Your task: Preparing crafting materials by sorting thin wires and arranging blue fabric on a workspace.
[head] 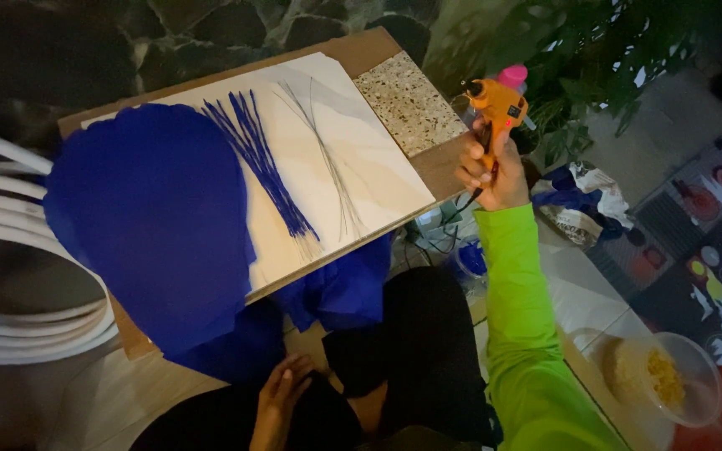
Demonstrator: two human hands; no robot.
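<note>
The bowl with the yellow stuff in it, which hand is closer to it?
The right hand. It is up above the bowl, holding an orange glue gun. The left hand rests on the lap, far across to the bowl's left.

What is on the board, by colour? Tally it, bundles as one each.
Blue: 2 – the blue fabric and the bundle of blue-wrapped wires
Grey: 1 – the bundle of bare wires
White: 1 – the white sheet
Total: 4

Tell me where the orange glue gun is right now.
In the head view the orange glue gun is upper right, held up in the right hand, just beyond the board's speckled corner and before the green plant.
</note>
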